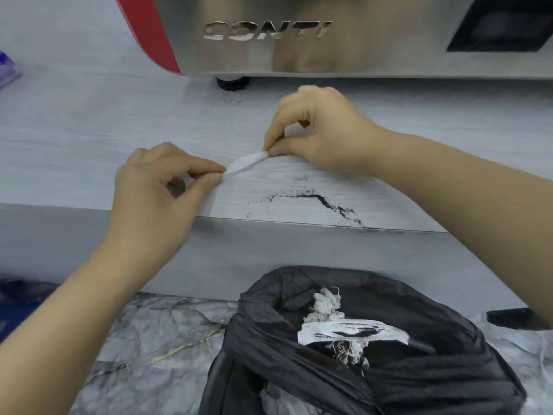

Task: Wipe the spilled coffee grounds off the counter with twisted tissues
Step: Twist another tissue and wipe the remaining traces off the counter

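Pale grey wood-grain counter (89, 130) fills my view, its front edge running across the middle and dropping into a flat grey front panel. At far left a small purple object (7, 71) sits at the frame edge, blurred; between it and the hands I see a wide stretch of bare counter. Below, on the left, a marbled floor (143, 339) with dark and gold veins shows.

My left hand (155, 193) hovers over the counter's front edge, wrist bent, knuckles up, thumb and forefinger pinching one end of a tissue (245, 164). That tissue is white, soft and twisted into a short thin rope, stretched above the counter between both hands and rising slightly toward the right. My right hand (317, 130) pinches the other end between thumb and forefinger, remaining fingers curled, forearm reaching in from the lower right.

Behind the hands stands a coffee machine (299, 49), brushed steel with a red curved left side, raised lettering, a dark panel at upper right and a black round foot (232, 82). A few dark specks lie just in front of that foot.

Coffee grounds (317, 202) lie on the counter below the right hand, near the front edge: thin black streaks forming an angled line, trailing toward the edge on the right.

Lower right, a black plastic bin bag (299, 369) stands open on the floor below the counter, crinkled, holding used tissues (329, 307) smeared with black.
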Motion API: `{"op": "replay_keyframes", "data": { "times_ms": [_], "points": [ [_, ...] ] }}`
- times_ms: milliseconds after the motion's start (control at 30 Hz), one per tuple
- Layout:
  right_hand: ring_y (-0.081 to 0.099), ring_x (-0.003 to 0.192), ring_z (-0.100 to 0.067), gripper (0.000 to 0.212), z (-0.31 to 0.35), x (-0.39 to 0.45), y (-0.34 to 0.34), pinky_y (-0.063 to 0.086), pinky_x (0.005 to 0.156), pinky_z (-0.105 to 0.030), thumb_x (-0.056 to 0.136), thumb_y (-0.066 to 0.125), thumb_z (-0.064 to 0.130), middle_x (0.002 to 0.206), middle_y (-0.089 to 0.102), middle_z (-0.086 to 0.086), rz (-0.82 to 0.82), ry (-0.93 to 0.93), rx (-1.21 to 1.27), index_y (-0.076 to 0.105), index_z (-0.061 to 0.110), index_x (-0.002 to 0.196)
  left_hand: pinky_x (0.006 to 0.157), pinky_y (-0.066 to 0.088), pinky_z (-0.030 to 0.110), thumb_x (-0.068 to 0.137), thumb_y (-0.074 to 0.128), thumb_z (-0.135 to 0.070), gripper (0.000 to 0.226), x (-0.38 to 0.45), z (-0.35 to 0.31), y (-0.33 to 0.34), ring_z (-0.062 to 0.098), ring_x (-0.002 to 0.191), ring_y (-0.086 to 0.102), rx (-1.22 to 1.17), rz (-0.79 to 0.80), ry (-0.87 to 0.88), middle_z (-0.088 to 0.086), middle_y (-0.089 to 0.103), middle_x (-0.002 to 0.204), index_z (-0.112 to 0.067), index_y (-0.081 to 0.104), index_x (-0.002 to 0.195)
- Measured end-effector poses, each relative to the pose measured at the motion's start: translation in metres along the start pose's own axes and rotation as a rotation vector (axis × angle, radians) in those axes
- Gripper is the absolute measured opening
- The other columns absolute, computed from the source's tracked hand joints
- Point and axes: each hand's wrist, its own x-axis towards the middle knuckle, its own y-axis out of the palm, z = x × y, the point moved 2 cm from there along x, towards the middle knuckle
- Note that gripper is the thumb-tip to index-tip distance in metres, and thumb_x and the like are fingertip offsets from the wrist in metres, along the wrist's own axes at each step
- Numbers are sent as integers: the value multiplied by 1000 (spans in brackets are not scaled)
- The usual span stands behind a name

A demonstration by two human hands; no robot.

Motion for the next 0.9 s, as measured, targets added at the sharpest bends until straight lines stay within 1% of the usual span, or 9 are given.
{"op": "replay_keyframes", "data": {
  "times_ms": [133, 267, 333, 467, 533, 633, 700, 800, 900],
  "points": [
    [47, 75, 2, 6, -5, -12, -9, 35, 74, -22, 79, 77, 28, 83, 67, 11, 13, -23, 9, 77, 27, 85, 82, 43, 55, 88, 68, -33, 10, -18, -17, 14, 11, 80, 45, -4, -58, -23, -7, 55, 77, -31, 75, 93],
    [51, 81, -16, 5, -13, -47, -25, 42, 75, -33, 80, 76, 27, 84, 68, 8, 0, -16, -15, 77, 27, 85, 77, 42, 56, 88, 65, -33, 11, -27, -39, 33, 11, 81, 42, -26, -37, 5, -9, 49, 75, -31, 75, 93],
    [51, 81, -19, 4, -16, -66, -34, 43, 75, -37, 80, 76, 25, 84, 69, 7, -19, 3, -35, 77, 25, 84, 77, 42, 56, 88, 66, -30, 11, -28, -51, 43, 11, 81, 42, -46, -15, 28, -9, 48, 75, -29, 76, 92],
    [53, 81, -18, 3, -19, -105, -51, 42, 78, -30, 81, 76, 21, 84, 69, 6, -49, 55, -71, 77, 22, 84, 79, 42, 55, 88, 68, -25, 10, -28, -71, 60, 14, 81, 45, -75, 32, 99, -10, 48, 74, -27, 77, 92],
    [53, 81, -20, 3, -16, -124, -57, 43, 77, -32, 82, 76, 19, 84, 69, 6, -66, 87, -92, 77, 21, 84, 79, 41, 53, 88, 68, -24, 10, -31, -81, 66, 16, 80, 47, -78, 58, 133, -8, 50, 75, -26, 77, 92],
    [52, 80, -17, 4, -9, -151, -62, 45, 76, -38, 83, 75, 18, 83, 69, 6, -105, 140, -114, 77, 21, 83, 82, 36, 42, 88, 69, -22, 9, -36, -94, 73, 17, 81, 48, -72, 88, 182, -6, 52, 76, -25, 77, 92],
    [51, 80, -17, 5, -1, -169, -63, 46, 73, -39, 83, 74, 16, 82, 68, 6, -159, 174, -147, 76, 20, 82, 78, 31, 36, 87, 71, -19, 9, -43, -101, 75, 18, 81, 48, -38, 100, 231, -6, 52, 76, -24, 77, 93],
    [45, 77, -15, 7, 21, -203, -48, 43, 64, -35, 84, 72, 12, 79, 64, 7, -203, 192, -225, 75, 18, 83, 72, 22, 31, 87, 71, -19, 11, -76, -101, 79, 15, 78, 44, 8, 181, 315, -10, 48, 77, -24, 77, 95],
    [43, 73, -14, 10, 39, -246, -9, 42, 58, -31, 83, 73, 10, 76, 61, 8, -138, 240, -222, 74, 20, 82, 67, 22, 31, 87, 67, -24, 12, -116, -88, 85, 9, 76, 42, -13, 301, 268, -16, 45, 77, -28, 76, 95]
  ]
}}
